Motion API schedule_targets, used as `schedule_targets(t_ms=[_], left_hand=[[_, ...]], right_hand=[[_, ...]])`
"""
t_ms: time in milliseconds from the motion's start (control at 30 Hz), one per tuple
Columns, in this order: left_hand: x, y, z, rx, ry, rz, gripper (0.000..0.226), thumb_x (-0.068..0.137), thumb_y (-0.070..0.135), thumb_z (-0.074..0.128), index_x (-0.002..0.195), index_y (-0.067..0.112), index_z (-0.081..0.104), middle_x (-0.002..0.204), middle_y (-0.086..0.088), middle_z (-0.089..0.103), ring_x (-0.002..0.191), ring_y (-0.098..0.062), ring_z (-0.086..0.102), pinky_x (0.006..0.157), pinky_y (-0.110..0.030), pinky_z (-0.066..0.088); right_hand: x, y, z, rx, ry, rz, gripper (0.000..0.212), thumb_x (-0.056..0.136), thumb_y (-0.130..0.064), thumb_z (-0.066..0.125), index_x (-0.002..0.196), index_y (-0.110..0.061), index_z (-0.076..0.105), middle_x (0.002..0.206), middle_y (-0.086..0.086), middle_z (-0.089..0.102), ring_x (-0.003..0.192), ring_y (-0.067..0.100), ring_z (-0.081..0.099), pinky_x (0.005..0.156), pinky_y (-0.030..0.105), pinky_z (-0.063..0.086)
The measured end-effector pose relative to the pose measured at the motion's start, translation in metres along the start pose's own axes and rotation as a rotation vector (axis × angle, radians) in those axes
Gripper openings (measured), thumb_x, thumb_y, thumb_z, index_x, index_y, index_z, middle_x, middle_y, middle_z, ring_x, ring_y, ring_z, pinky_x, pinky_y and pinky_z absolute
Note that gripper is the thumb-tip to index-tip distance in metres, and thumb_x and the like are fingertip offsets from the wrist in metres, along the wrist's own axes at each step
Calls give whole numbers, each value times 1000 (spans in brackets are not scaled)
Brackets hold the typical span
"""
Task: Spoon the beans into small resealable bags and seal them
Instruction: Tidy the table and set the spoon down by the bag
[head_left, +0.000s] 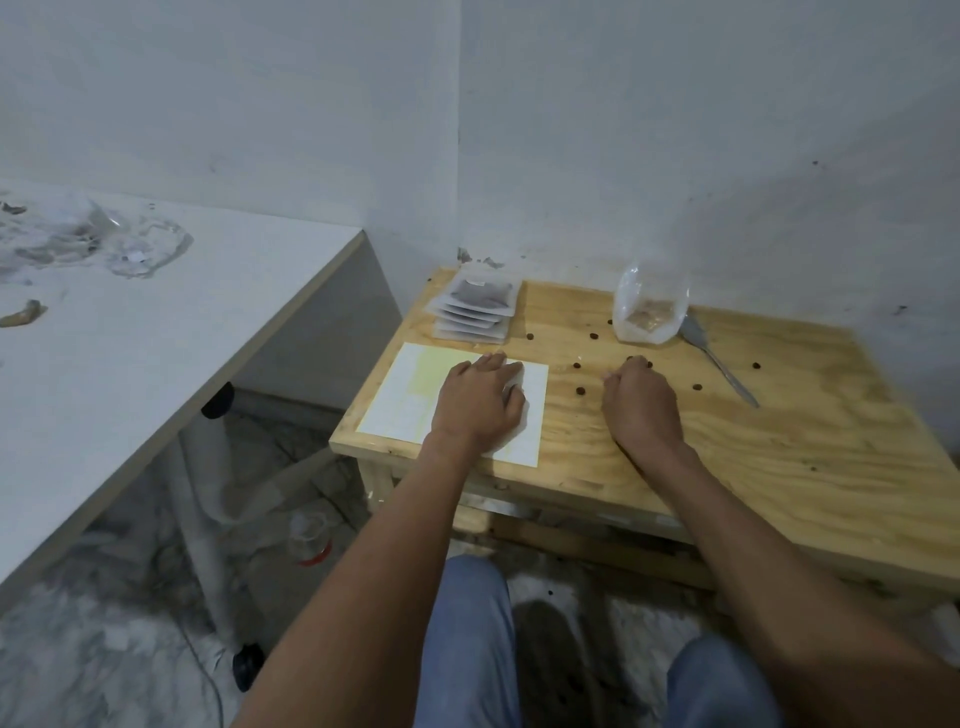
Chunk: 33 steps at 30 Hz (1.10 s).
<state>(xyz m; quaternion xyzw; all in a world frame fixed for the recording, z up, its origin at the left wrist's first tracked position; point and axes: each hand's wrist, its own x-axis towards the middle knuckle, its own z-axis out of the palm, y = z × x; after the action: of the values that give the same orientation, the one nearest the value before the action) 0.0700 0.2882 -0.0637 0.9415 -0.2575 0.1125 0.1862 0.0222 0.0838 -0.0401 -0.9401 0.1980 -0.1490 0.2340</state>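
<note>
The left hand (480, 402) lies flat, fingers extended, on a white rectangular sheet (410, 400) at the near left corner of the light plywood table (779, 467); it grasps nothing. The right hand (640, 400) rests on the bare wood with fingers curled under; whether it pinches a bean cannot be determined from this view. Small dark brown beans (580, 391) lie scattered singly across the table top, several just beyond the right hand's knuckles. A clear plastic supply bag (649, 312), nearly empty, stands near the far edge, with a metal spoon (719, 364) lying just to its right. A fanned stack of small filled resealable bags (475, 309) sits at the far left corner. Risk: loose beans may roll off the table edge if swept by a forearm, and at least one dark speck, probably a bean, is already visible on the floor. The upright supply bag is light and may tip if brushed. The table stands in a corner of plain white walls (675, 130). A white counter (130, 364) carrying crumpled clear plastic lies to the left, and the floor below is cluttered.
</note>
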Motion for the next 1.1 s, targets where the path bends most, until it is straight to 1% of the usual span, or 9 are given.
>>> schedule_targets(t_ms=[67,200,300,367,533,667,800,967,1100], left_hand=[[0,0,-1,-2,-6,-3,43,93,32,41,123,16,66,139,-9,62,131,-24,54,107,-39,38],[0,1,-1,-9,-5,-21,44,91,34,37,119,18,67,138,-6,62,132,-22,54,106,-38,37],[0,2,-3,-16,-13,-31,46,91,34,38,122,18,67,139,-6,62,133,-22,53,108,-38,37],[-1,3,-4,-17,-12,-35,43,91,34,39,120,17,67,135,-6,64,130,-22,55,106,-38,37],[-2,3,-5,-9,-26,-31,35,97,27,50,127,16,66,136,-7,63,131,-23,54,108,-38,35],[-1,4,-5,-5,-31,-31,37,97,29,47,126,15,66,136,-8,63,130,-23,54,107,-40,36],[1,5,-5,58,-35,-21,50,89,39,29,115,17,65,122,-4,66,118,-22,59,97,-40,43],[9,-2,-4,154,-44,64,56,87,41,24,117,18,64,111,-2,65,100,-22,63,82,-36,43],[12,-5,-1,124,-46,78,58,89,40,23,124,17,63,124,-5,64,114,-23,61,92,-37,44]], right_hand=[[3,-7,-8,292,20,160,28,107,-30,40,93,-9,53,78,3,55,69,21,52,53,31,36],[12,-16,-25,1366,-61,693,21,94,-9,38,76,-15,44,61,1,42,47,12,31,44,25,25],[13,-14,-29,1619,-195,805,20,90,0,34,82,-10,49,67,4,47,50,12,33,44,23,27],[12,-15,-29,1498,-243,757,24,90,2,35,91,-7,57,67,1,46,49,11,33,45,23,26],[1,-9,-22,429,-113,133,24,94,-18,53,100,-18,76,82,-11,65,68,4,56,61,25,42],[-3,1,-8,100,-157,-54,29,84,-41,78,109,-27,76,91,-2,69,88,18,65,77,30,49],[-7,1,-2,98,-81,-131,18,86,-38,78,102,-30,79,109,-2,76,102,20,66,80,29,47],[-4,-4,-1,25,-104,-190,14,97,-31,65,95,-19,73,66,-9,60,62,9,54,62,29,44],[0,-17,-6,603,-75,181,21,97,-19,46,82,-20,59,63,-7,52,53,12,44,52,29,36]])
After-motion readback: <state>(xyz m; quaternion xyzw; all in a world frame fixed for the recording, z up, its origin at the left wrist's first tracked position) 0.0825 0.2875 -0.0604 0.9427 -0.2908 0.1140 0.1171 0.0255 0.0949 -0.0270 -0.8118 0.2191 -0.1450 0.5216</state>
